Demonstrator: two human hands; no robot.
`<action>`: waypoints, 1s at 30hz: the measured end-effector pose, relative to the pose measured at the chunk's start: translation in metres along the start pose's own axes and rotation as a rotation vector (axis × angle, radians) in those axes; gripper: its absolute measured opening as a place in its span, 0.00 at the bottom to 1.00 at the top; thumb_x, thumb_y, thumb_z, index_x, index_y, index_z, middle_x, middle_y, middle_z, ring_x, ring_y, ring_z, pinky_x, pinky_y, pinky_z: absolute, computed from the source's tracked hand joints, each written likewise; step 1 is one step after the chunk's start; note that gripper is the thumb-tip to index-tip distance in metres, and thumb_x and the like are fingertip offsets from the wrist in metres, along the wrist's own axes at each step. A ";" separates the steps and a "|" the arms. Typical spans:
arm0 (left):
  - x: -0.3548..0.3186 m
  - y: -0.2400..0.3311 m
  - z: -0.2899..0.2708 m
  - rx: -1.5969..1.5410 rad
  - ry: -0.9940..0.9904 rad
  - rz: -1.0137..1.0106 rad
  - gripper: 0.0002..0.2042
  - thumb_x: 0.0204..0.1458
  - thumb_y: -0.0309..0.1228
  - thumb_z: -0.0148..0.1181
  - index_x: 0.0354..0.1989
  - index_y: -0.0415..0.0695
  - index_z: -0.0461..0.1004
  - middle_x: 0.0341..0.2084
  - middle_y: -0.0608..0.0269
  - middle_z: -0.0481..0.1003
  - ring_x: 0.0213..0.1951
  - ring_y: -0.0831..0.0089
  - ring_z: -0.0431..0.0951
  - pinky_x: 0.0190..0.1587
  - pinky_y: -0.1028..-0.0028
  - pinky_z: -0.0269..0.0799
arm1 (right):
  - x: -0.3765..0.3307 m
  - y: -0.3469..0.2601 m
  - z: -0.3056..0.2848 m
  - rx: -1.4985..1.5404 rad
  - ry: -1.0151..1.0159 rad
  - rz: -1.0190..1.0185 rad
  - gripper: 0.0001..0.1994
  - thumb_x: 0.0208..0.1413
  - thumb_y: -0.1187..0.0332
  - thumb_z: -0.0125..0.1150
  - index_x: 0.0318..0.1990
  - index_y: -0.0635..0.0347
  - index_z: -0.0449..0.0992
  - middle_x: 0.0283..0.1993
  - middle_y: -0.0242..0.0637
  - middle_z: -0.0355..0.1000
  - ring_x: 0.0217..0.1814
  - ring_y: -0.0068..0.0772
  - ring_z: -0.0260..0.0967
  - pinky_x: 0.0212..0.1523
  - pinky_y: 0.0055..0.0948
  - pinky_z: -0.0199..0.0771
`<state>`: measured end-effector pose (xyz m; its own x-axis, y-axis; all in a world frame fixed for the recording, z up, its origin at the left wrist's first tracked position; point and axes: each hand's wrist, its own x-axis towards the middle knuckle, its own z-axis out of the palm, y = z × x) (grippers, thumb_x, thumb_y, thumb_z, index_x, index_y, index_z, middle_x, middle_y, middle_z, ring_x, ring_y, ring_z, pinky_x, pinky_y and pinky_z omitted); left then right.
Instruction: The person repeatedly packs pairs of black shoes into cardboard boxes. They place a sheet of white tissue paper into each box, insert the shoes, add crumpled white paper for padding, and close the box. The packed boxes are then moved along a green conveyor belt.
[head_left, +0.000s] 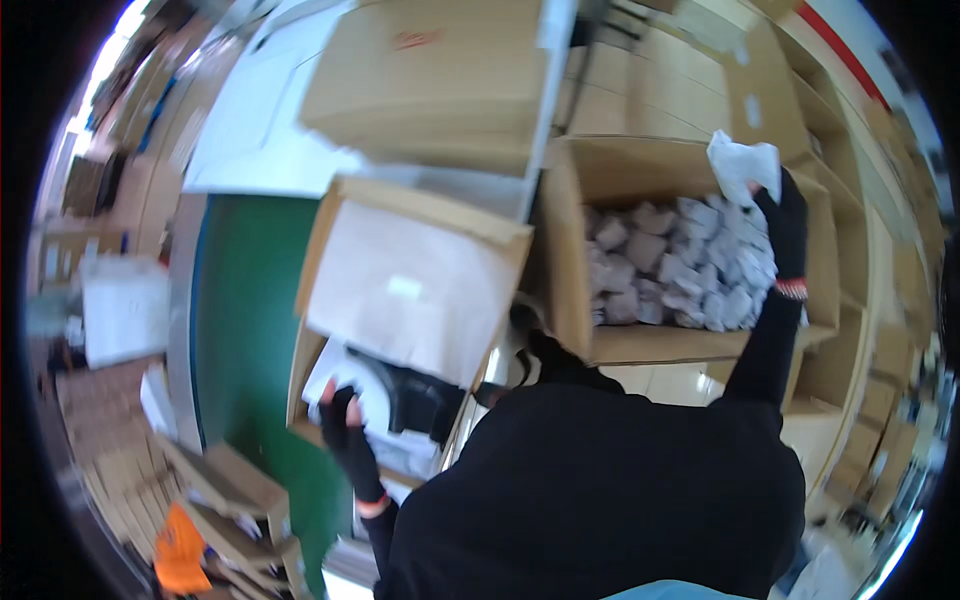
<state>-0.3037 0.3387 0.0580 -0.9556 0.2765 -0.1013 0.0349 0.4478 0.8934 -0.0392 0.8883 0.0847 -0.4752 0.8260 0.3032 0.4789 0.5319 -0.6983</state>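
My right hand, in a black fingerless glove, grips a crumpled piece of white paper over the right side of a large open carton. Many wads of crumpled white paper fill that carton. To the left, my gloved left hand is at the near left edge of a smaller open box; its bare fingertips look apart, with nothing seen in them. Inside this box lie a black molded part and a white round-edged piece. A white sheet covers the box's far part.
A closed brown carton stands on the white table beyond the open box. Green surface stretches left of it. Cardboard pieces and an orange item are at lower left. Shelves with cartons line the right.
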 end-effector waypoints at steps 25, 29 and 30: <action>0.128 -0.145 -0.024 0.745 0.294 0.287 0.22 0.36 0.35 0.66 0.43 0.49 0.70 0.33 0.57 0.74 0.36 0.57 0.75 0.37 0.59 0.72 | -0.144 -0.138 0.347 -0.476 -0.595 -0.448 0.37 0.49 0.57 0.62 0.63 0.68 0.55 0.59 0.58 0.61 0.58 0.57 0.63 0.56 0.45 0.64; 0.149 -0.170 0.017 0.689 0.157 0.187 0.25 0.41 0.31 0.63 0.52 0.48 0.68 0.42 0.52 0.72 0.41 0.53 0.76 0.38 0.58 0.74 | -0.162 -0.089 0.368 -0.407 -0.649 -0.257 0.38 0.48 0.49 0.62 0.60 0.69 0.60 0.56 0.61 0.64 0.55 0.59 0.65 0.53 0.46 0.67; 0.149 -0.171 0.019 0.635 0.155 0.200 0.25 0.42 0.29 0.62 0.53 0.47 0.67 0.43 0.51 0.72 0.41 0.52 0.76 0.39 0.58 0.74 | -0.163 -0.079 0.368 -0.337 -0.675 -0.212 0.36 0.49 0.50 0.62 0.59 0.68 0.62 0.55 0.59 0.66 0.54 0.58 0.66 0.52 0.46 0.67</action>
<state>-0.4466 0.3195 -0.1180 -0.9419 0.3028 0.1451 0.3353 0.8257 0.4536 -0.2713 0.6431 -0.1486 -0.8759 0.4656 -0.1267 0.4744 0.7828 -0.4027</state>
